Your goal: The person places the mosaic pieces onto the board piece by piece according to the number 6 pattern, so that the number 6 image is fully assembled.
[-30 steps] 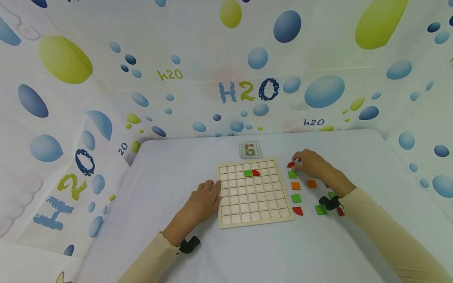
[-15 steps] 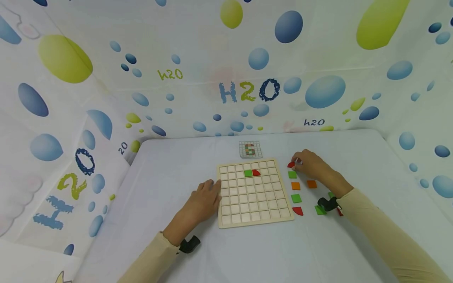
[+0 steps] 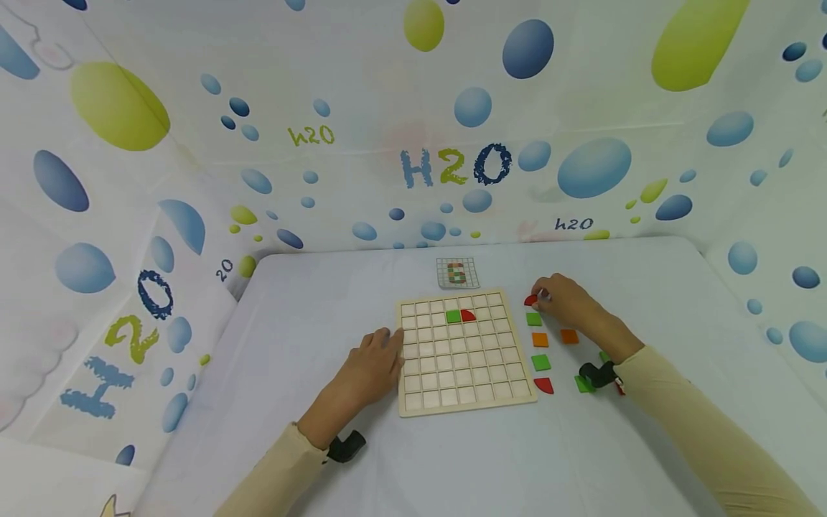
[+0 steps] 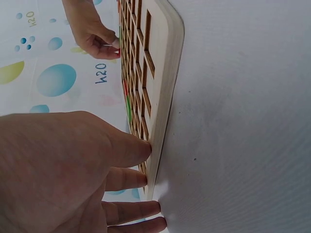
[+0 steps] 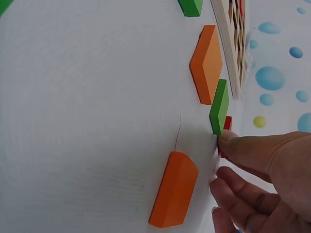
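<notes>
A wooden grid board (image 3: 465, 409) lies on the white table; a green square tile (image 3: 453, 316) and a red quarter-circle tile (image 3: 468, 316) sit side by side in its cells. My left hand (image 3: 371, 366) rests at the board's left edge, its thumb and extended fingers touching the rim in the left wrist view. Beyond the board's right side, my right hand (image 3: 565, 300) pinches another red quarter-circle tile (image 3: 530, 301) between thumb and fingers. In the right wrist view the thumb partly covers that red tile (image 5: 228, 122), and a green tile (image 5: 220, 108) lies close beside it.
Right of the board lie orange tiles (image 3: 540, 339), green tiles (image 3: 540, 362) and a red quarter-circle tile (image 3: 544, 385). My right wrist partly covers several others. A small grid card with a coloured pattern (image 3: 456, 273) lies behind the board. A patterned curtain (image 3: 362, 201) stands behind the table.
My right fingers have come together on the red quarter-circle tile at the back right, and the right forearm has shifted slightly left. My left hand and the board stay in place.
</notes>
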Motion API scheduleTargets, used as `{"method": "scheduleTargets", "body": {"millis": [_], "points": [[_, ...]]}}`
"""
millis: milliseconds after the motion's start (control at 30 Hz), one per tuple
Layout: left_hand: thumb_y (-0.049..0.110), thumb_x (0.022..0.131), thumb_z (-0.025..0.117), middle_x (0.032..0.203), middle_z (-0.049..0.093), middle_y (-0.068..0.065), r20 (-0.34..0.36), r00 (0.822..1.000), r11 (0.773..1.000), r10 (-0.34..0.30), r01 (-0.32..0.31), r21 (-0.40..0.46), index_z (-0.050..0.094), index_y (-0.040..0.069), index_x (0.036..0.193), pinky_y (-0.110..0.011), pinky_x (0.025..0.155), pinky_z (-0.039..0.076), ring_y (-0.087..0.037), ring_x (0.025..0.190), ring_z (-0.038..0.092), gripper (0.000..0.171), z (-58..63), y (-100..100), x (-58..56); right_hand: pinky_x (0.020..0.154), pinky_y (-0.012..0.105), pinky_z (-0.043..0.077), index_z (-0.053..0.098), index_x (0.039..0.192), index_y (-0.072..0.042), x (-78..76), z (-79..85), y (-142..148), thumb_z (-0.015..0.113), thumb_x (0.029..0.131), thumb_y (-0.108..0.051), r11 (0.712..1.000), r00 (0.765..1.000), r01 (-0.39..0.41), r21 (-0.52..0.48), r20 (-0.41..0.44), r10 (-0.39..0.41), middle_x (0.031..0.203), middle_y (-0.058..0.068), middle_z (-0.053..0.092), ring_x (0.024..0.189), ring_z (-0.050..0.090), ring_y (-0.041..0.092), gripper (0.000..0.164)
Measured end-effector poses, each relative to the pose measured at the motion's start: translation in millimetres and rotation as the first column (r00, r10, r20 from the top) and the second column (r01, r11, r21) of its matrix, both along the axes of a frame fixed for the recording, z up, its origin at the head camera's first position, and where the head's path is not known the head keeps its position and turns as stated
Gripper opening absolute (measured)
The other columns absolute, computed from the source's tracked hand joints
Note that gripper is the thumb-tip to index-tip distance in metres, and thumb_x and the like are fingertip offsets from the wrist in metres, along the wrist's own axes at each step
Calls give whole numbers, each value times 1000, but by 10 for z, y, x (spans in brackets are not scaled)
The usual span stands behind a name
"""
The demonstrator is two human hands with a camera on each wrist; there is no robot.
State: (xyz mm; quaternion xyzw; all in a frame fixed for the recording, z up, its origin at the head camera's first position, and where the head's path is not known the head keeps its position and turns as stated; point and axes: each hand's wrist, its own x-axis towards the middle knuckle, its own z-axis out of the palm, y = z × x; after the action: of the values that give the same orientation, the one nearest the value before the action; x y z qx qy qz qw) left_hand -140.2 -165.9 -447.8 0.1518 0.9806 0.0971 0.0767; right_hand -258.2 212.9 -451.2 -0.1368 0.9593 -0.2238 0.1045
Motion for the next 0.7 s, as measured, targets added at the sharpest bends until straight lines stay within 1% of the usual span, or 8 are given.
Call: {"method": "scheduleTargets", "body": {"millis": [100, 233, 433, 633, 700], "points": [[23, 112, 53, 154, 46, -29, -1, 1000, 1000, -3, 3, 0, 43, 1, 159, -64, 101, 51, -49, 141, 48, 53, 1, -1, -1, 102, 55, 53, 66, 127, 3, -3, -28, -20, 68, 103, -12, 1000, 1000, 10, -11, 0, -10, 120, 24, 64, 108, 58, 37, 28], [23, 112, 53, 154, 46, -29, 2, 1000, 1000, -5, 5, 1, 42, 1, 159, -64, 101, 51, -48, 141, 48, 53, 3, -4, 0, 102, 54, 53, 66, 129, 1, 8, -9, -65, 68, 103, -14, 1000, 1000, 14, -25, 8, -13, 122, 22, 65, 109, 59, 36, 30], [23, 112, 52, 154, 46, -29, 5, 1000, 1000, -3, 3, 3, 42, 1, 159, -64, 101, 50, -49, 142, 47, 53, 7, -4, 9, 100, 51, 54, 66, 130, -1, 20, 44, -162, 66, 104, -13, 998, 1000, -27, -59, 5, 28, 122, 20, 65, 109, 60, 34, 28], [24, 113, 51, 155, 45, -29, 7, 1000, 1000, -2, 2, -4, 41, 1, 160, -64, 102, 50, -48, 143, 47, 53, 6, -4, 11, 101, 49, 55, 65, 132, -3, 68, 117, -344, 67, 105, -15, 994, 998, -54, -98, 21, 57, 125, 17, 65, 113, 60, 32, 30], [25, 113, 50, 156, 44, -28, 10, 1000, 1000, -3, 3, -12, 40, 3, 161, -63, 103, 50, -48, 143, 46, 54, 1, -3, 5, 100, 49, 54, 65, 132, -3, 84, 138, -404, 67, 105, -15, 992, 997, -70, -108, 11, 72, 124, 16, 65, 113, 60, 32, 30]]}}
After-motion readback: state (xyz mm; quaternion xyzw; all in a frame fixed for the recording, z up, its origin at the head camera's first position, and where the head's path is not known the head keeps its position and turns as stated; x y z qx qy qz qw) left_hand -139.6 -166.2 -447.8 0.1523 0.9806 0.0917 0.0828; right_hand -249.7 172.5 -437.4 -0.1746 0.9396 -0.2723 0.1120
